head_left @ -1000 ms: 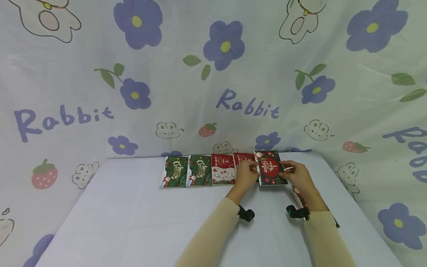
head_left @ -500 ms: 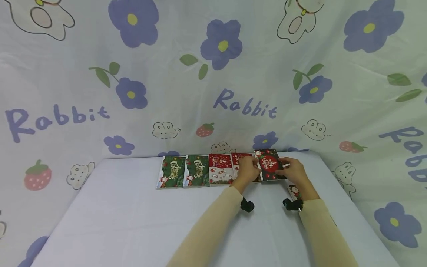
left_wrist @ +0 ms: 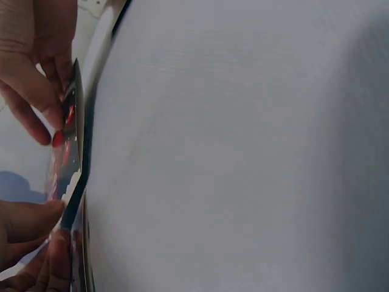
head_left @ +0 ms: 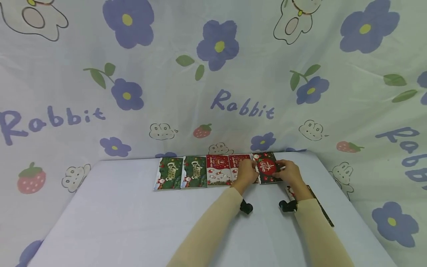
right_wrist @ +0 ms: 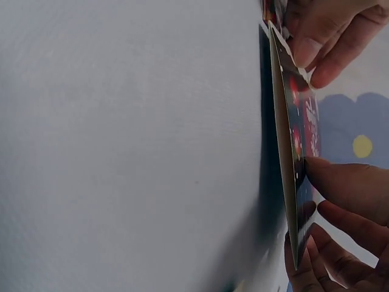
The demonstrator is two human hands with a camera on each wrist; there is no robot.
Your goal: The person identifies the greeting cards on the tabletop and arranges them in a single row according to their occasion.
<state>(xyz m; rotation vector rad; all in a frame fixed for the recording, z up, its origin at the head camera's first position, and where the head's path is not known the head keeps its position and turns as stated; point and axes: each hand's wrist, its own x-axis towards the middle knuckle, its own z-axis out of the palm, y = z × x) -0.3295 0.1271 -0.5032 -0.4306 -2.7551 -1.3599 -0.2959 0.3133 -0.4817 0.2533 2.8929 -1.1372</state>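
Note:
A dark Christmas card (head_left: pixel 266 167) with a red round patch is at the right end of a row of cards. My left hand (head_left: pixel 246 172) pinches its left edge, thumb on the printed face. At the opposite edge, my right hand (head_left: pixel 289 173) pinches it, with fingers reaching under in the right wrist view. A dark shadow runs below the card (right_wrist: pixel 299 140) there, its edge close over the tabletop. Left of it lies a red card (head_left: pixel 234 160), partly covered by my left hand, then a red-and-white card (head_left: pixel 218 170) and two green cards, one at the far left (head_left: pixel 169 173).
Under my right forearm lies another dark card or stack (head_left: pixel 321 205), mostly hidden by the sleeve. The white-covered table (head_left: pixel 133 218) meets a patterned cloth backdrop (head_left: pixel 173 85) right behind the row. Each wrist wears a small black camera, such as the right one (head_left: pixel 287 206).
Both hands have lowered the dark card, which now sits flatter and level with the row beside the red card. The right hand and forearm moved slightly left; the head view shifted a little right.

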